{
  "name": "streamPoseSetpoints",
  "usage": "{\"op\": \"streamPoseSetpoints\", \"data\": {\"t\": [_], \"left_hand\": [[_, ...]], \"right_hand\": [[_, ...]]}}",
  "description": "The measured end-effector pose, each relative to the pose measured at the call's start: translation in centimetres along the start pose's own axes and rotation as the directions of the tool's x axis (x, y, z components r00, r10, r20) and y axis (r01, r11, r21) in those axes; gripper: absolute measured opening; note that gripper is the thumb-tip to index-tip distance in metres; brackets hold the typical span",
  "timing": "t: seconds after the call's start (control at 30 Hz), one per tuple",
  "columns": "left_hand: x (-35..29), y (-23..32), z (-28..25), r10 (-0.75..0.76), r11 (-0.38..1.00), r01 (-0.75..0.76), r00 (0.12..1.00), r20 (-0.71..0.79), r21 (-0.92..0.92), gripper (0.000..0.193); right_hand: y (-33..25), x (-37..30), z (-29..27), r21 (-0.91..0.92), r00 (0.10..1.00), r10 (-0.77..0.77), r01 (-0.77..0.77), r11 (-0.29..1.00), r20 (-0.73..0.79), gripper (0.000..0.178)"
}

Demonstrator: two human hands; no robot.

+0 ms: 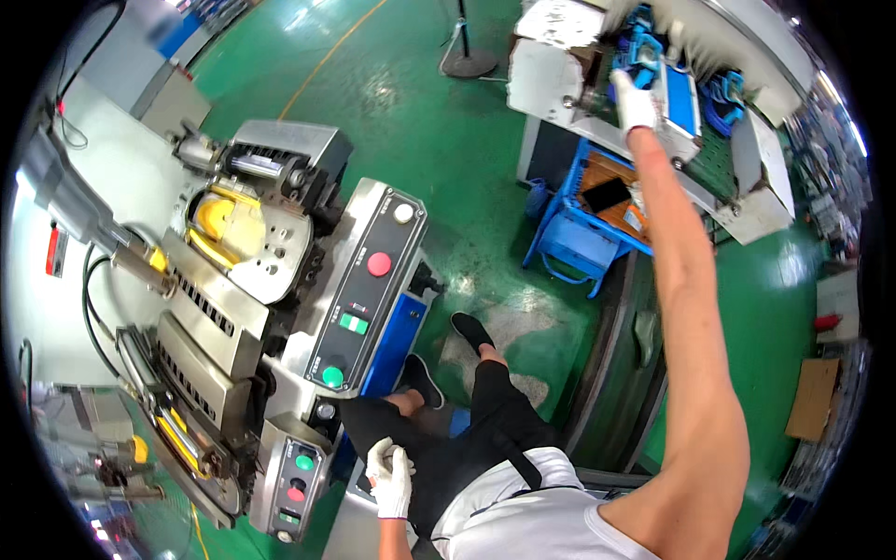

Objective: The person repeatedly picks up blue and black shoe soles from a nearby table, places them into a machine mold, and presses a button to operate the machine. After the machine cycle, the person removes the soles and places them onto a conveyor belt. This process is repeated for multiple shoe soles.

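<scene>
My right hand (637, 105), in a white glove, reaches far out on a stretched arm to the workstation at the upper right. One finger sticks out beside a blue shoe-like piece (642, 49), and the other fingers are hard to see; whether they touch it I cannot tell. More blue strapped pieces (723, 98) lie farther right on the same surface. Close to my body, my left hand (390, 476), also white-gloved, is held above my lap with its fingers curled in. What it holds, if anything, is hidden.
A metal machine (252, 243) with yellow pads and a button panel (355, 299) fills the left side. A smaller button box (291, 485) sits nearer. A blue cart (574, 245) bearing a black phone-like slab (607, 194) stands below the workstation (546, 79). A round stand base (469, 63) rests beyond.
</scene>
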State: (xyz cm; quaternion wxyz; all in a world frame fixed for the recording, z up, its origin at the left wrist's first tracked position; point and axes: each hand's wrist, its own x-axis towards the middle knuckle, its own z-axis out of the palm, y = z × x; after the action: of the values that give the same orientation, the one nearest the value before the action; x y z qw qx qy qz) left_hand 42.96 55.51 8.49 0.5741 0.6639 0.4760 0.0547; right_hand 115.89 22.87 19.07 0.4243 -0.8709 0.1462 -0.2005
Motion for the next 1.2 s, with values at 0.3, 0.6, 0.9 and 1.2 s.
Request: {"op": "streamPoseSetpoints", "data": {"t": [0.3,0.6,0.9,1.2], "left_hand": [[0.2,-3.6,0.4,-0.032,0.999,0.032,0.998,-0.047,-0.002,0.034],[0.6,-3.0,-1.2,0.028,0.982,-0.035,0.999,-0.041,-0.186,0.028],[2.5,-9.6,1.6,0.305,0.952,-0.300,0.932,-0.195,0.054,0.030],[6.3,-15.3,3.6,0.416,0.898,-0.382,0.898,-0.142,0.218,0.034]], "right_hand": [[1.7,3.0,1.8,-0.134,0.976,-0.118,0.143,0.981,0.183,0.085],[6.3,-35.6,0.1,0.394,0.739,-0.398,0.194,0.899,0.544,0.052],[-2.7,-69.9,-3.5,0.964,-0.557,-0.789,0.197,0.179,0.260,0.045],[-3.6,-76.2,-1.7,0.992,-0.705,-0.703,0.127,0.003,0.092,0.023]]}}
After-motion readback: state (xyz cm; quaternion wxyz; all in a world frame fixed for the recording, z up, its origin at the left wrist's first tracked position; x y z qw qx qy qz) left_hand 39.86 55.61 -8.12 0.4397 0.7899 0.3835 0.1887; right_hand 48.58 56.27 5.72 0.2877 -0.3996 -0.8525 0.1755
